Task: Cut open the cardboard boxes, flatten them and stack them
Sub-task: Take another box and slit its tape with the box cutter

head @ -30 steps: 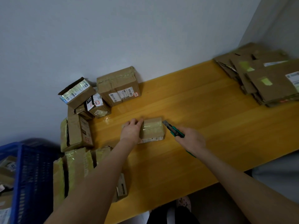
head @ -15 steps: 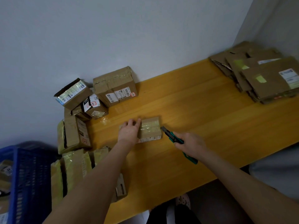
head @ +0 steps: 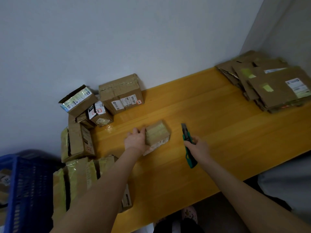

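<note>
— Where's the box?
— The small taped box (head: 157,134) lies mid yellow table (head: 218,132); your left hand (head: 136,141) grips its left end. Your right hand (head: 200,147) clasps the green knife (head: 187,140) nearby, blade clear of it.
— And around?
— Left, sealed boxes (head: 121,93) against the pale wall (head: 134,39); far right, the flattened stack (head: 272,84); a blue crate (head: 25,187) off-table.

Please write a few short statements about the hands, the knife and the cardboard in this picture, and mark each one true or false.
1. The left hand holds a small box on the table. True.
2. The right hand grips a knife. True.
3. The knife's blade touches the small box. False: bare table shows between them.
4. The knife's handle is red. False: it is green.
5. A pile of flat cardboard lies at the table's right end. True.
</note>
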`<state>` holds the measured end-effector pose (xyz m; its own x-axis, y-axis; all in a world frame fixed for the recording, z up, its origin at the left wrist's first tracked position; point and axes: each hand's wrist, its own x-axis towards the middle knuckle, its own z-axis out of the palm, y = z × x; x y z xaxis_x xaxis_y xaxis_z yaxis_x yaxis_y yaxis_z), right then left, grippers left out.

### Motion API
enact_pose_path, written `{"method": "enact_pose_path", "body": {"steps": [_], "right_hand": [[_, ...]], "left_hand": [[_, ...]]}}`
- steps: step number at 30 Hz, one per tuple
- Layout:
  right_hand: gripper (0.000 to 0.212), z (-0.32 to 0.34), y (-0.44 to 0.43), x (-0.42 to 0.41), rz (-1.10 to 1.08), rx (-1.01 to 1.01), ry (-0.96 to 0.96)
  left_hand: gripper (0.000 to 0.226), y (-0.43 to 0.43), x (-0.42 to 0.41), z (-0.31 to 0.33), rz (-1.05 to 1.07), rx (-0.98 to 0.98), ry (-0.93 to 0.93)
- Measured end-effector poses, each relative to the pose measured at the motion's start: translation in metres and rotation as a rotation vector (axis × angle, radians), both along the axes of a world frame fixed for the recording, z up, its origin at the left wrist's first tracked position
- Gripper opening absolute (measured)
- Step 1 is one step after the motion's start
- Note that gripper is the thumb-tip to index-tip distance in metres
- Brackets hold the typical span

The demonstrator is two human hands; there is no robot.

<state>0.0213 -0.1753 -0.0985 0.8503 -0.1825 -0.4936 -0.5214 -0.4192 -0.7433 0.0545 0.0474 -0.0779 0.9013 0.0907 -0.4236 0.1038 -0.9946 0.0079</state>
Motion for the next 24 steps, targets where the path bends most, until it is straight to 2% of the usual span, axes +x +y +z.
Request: {"method": "enact_pose_path", "body": {"steps": [3, 6, 8, 13, 15, 18, 21, 23, 24], "right_hand": [[0.035, 0.004, 0.023, 0.005, -0.043, 0.148, 0.093], [0.028, 0.002, 0.048, 0.005, -0.075, 0.243, 0.139], [0.024, 0.0, 0.063, 0.004, -0.102, 0.249, 0.148], [0.025, -0.006, 0.075, 0.003, -0.124, 0.189, 0.159], [0.023, -0.006, 0.073, 0.004, -0.137, 0.199, 0.156], [0.019, -0.004, 0.07, 0.006, -0.137, 0.188, 0.134], [0.017, 0.0, 0.068, 0.008, -0.11, 0.185, 0.104], [0.016, 0.004, 0.064, 0.011, -0.079, 0.179, 0.068], [0.016, 0.006, 0.062, 0.012, -0.06, 0.177, 0.049]], "left_hand": [[0.1, -0.01, -0.007, -0.003, 0.046, 0.008, 0.042], [0.086, -0.013, -0.014, -0.008, 0.129, -0.086, 0.118], [0.074, -0.01, -0.017, -0.01, 0.218, -0.236, 0.164], [0.063, 0.0, -0.025, -0.013, 0.631, -0.873, 0.201], [0.053, 0.003, -0.029, -0.012, 0.713, -0.997, 0.229], [0.037, 0.003, -0.035, -0.017, 0.758, -1.056, 0.17], [0.051, 0.002, -0.041, -0.017, 0.799, -1.052, 0.091], [0.07, 0.004, -0.042, -0.014, 0.838, -1.11, 0.145], [0.071, 0.005, -0.042, -0.01, 0.842, -1.135, 0.184]]}}
